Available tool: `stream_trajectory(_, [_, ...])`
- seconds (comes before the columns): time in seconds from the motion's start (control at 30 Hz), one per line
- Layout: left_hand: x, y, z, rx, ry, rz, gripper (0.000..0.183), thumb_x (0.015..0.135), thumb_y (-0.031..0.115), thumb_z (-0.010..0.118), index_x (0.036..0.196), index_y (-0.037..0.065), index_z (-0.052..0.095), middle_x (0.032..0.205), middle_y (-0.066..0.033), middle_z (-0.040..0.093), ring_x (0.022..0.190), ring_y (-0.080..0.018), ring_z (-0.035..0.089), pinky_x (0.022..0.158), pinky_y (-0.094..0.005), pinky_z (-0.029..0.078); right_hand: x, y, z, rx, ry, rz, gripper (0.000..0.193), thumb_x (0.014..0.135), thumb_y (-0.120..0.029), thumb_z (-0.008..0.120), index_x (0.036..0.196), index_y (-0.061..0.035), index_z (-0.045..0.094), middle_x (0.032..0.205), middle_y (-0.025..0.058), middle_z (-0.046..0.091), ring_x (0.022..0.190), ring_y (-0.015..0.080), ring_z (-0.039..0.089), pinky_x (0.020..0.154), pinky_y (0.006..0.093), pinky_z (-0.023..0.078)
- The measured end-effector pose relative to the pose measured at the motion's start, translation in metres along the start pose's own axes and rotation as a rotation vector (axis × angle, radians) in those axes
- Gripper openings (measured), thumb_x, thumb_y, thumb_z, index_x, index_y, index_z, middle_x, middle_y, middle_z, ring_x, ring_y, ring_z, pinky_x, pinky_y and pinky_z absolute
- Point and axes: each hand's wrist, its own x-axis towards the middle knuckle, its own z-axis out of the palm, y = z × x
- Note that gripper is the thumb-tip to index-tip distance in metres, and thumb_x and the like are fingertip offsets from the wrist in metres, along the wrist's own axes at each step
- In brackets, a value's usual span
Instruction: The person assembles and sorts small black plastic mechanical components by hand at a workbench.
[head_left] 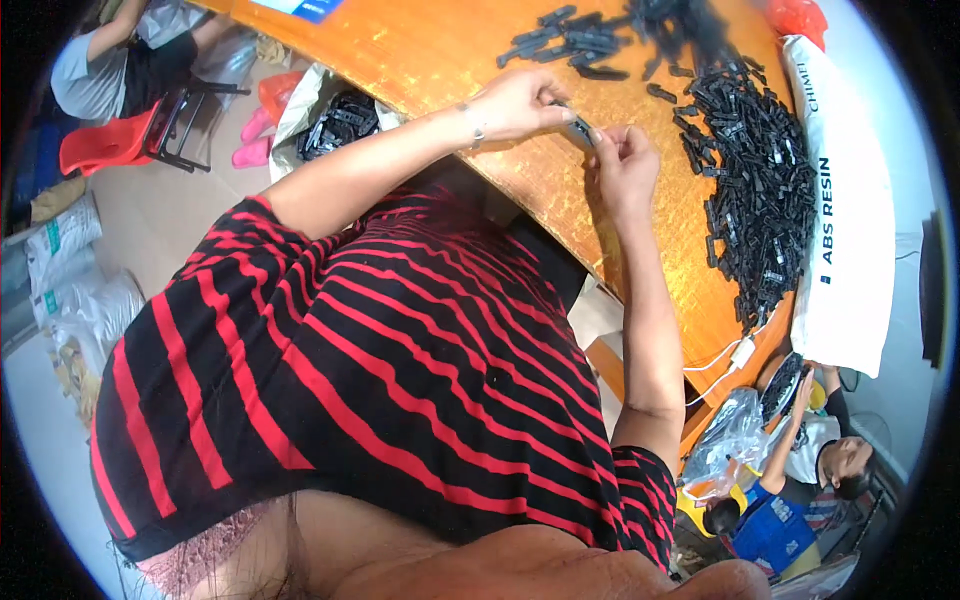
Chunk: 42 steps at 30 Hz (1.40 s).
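Observation:
Between my two hands, above the near edge of the orange-brown table (440, 55), is a small black plastic part (580, 128). My left hand (515, 105) pinches its left end with thumb and fingers. On its other end close the thumb and fingertips of my right hand (627, 165). A big heap of similar black plastic parts (755, 180) covers the table's right side, to the right of my right hand. Beyond my hands lies a smaller loose group of black parts (575, 40).
A white printed sack (850, 210) borders the heap on the right. Below the table's left edge stands an open bag of black parts (340, 125). A red chair (115, 140) is at far left. A white cable connector (741, 352) hangs by the table's right end; people sit beyond.

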Motion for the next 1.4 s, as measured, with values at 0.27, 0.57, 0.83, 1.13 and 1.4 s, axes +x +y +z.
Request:
stream_trajectory(0.27, [-0.051,0.034,-0.064,-0.461,-0.220,-0.373,0.024,0.100,0.030,0.065,0.104,0.006,0.068,0.085,0.0012,0.067,0.067,-0.0042,0.058,0.060,-0.0184,0.046,-0.007,-0.021,0.006,-0.058,-0.165,-0.202,0.020,0.090,-0.019,0.076,0.087,-0.0026,0.066,0.074,0.0067,0.066,0.063,0.0144,0.059,0.061,0.0294,0.050])
stream_trajectory(0.57, [-0.089,0.006,-0.190,0.348,-0.060,-0.167,0.029,0.091,0.020,0.072,0.112,0.001,0.068,0.100,-0.0092,0.073,0.094,-0.0191,0.069,0.087,-0.0341,0.054,0.085,0.007,-0.064,-0.921,0.249,-0.412,0.020,0.092,-0.020,0.069,0.107,-0.0083,0.070,0.107,0.0166,0.067,0.091,0.0365,0.069,0.078,0.0455,0.056])
stream_trajectory(0.83, [0.012,0.019,-0.069,0.745,0.176,-0.009,0.029,0.089,0.033,0.071,0.105,0.009,0.068,0.102,-0.0132,0.067,0.100,-0.0335,0.066,0.085,-0.0445,0.054,0.114,0.020,-0.063,-1.158,0.150,-0.299,0.018,0.091,-0.020,0.068,0.103,-0.0070,0.069,0.108,0.0175,0.064,0.087,0.0400,0.069,0.074,0.0478,0.056])
stream_trajectory(1.13, [0.012,0.007,-0.060,0.681,0.202,0.149,0.021,0.086,0.021,0.072,0.094,0.006,0.060,0.092,-0.0139,0.065,0.095,-0.0363,0.064,0.082,-0.0455,0.052,0.029,-0.018,0.010,-0.805,-0.039,-0.470,0.022,0.086,-0.023,0.075,0.092,-0.0074,0.061,0.094,0.0134,0.061,0.077,0.0385,0.065,0.067,0.0483,0.054])
stream_trajectory(1.4, [0.003,0.027,-0.055,0.341,0.082,0.153,0.023,0.087,0.020,0.074,0.098,0.006,0.060,0.084,-0.0154,0.066,0.081,-0.0368,0.067,0.070,-0.0441,0.052,0.032,-0.021,0.007,-0.542,-0.078,-0.208,0.023,0.091,-0.028,0.071,0.098,-0.0062,0.066,0.090,0.0159,0.068,0.080,0.0355,0.068,0.071,0.0464,0.054])
